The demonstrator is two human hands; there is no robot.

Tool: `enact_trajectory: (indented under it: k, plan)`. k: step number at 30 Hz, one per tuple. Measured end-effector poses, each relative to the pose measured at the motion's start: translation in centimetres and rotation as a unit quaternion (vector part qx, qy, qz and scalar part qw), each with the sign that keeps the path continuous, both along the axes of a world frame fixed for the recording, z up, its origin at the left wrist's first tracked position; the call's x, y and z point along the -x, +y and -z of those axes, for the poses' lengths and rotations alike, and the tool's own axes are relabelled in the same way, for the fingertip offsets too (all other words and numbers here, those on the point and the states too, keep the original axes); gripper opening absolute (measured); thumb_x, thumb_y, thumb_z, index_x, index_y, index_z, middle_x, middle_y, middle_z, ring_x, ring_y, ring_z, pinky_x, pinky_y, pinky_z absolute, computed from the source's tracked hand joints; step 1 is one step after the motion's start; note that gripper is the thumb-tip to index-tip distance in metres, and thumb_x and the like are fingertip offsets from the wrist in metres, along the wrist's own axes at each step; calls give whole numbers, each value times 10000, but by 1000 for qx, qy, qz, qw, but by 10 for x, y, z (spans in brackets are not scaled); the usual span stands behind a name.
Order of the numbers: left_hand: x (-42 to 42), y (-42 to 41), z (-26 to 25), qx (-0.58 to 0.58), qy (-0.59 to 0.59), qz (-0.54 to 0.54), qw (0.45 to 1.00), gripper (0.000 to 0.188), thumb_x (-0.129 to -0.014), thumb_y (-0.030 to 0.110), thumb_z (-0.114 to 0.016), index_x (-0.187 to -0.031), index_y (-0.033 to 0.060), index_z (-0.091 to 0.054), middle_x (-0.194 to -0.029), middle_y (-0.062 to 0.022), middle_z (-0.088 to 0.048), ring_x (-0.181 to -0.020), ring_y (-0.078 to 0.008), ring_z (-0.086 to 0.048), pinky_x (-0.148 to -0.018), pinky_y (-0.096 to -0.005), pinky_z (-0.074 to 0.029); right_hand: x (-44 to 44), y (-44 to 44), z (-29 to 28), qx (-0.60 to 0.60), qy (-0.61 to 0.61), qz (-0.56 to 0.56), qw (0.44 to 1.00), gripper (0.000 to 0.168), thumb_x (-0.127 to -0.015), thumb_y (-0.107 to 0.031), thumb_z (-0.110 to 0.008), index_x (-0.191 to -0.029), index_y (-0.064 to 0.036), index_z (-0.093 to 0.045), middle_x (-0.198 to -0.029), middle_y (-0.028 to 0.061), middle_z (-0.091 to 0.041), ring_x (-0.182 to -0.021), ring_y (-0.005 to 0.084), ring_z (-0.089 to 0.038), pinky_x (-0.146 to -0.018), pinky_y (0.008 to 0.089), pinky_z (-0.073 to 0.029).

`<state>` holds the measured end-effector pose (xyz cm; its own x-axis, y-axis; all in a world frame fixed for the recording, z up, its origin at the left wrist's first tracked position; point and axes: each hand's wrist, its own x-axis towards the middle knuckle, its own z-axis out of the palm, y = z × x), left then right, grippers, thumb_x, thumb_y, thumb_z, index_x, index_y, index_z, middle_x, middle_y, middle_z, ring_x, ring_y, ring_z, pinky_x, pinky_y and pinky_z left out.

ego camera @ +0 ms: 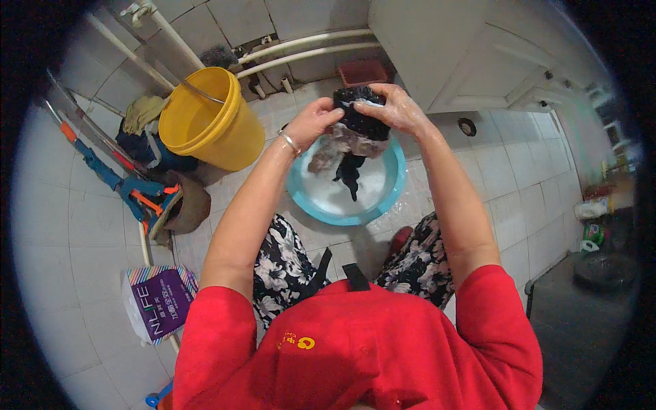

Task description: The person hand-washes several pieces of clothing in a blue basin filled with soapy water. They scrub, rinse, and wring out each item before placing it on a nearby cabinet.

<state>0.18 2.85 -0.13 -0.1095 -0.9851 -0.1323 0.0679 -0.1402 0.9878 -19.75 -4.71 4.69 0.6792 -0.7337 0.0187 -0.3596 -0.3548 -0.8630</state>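
Observation:
A wet black cloth item (366, 122) with white suds on it hangs above a round light-blue plastic basin (347, 221). My left hand (313, 122) grips its left edge; a silver bangle circles that wrist. The upper right part of the item is pinched by my right hand (400, 108). Below them, a brownish, sudsy piece of cloth (328, 156) reaches down towards the basin; whether it is joined to the black item I cannot tell. Foamy white water (328, 192) fills the basin, and a black strip of cloth (350, 177) lies in the foam.
A yellow bucket (246, 133) stands left of the basin, with dark cloths (171, 159) beside it. Blue-and-orange mop parts (128, 189) and a purple bag (161, 305) are at the left. A reddish tub (363, 73) sits by the wall under white pipes. A floor drain (467, 126) lies at the right.

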Motion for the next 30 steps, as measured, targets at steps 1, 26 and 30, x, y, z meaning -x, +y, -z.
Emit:
enact_trajectory:
  k: [1, 26, 30]
  plan:
    - [-7, -2, 7, 9, 44, -21, 999, 151, -845, 216, -606, -925, 101, -549, -857, 29, -560, -783, -73, -504, -663, -228, -405, 1, 2, -3, 8, 32, 13, 999, 427, -721, -328, -720, -974, -5, -606, -873, 59, -621, -808, 122, -546, -755, 271, -446]
    - [-50, 28, 8, 7, -509, 128, 851, 281, -789, 210, -560, -979, 3, -583, -926, -177, -615, -830, -315, -607, -765, -373, -484, -25, 15, 291, 53, 488, -23, 871, 891, -736, -494, -621, -1430, -260, -114, -1475, 164, -110, -1209, 436, -374, -984, 492, -342]
    - [-56, 31, 3, 2, -487, 103, 867, 299, -776, 214, -584, -992, 8, -587, -924, -196, -612, -852, -342, -593, -751, -401, -474, -50, 38, 307, 90, 514, -3, 853, 819, -793, -607, -462, -1435, -308, -52, -1496, 146, -7, -1289, 488, -212, -1015, 571, -262]
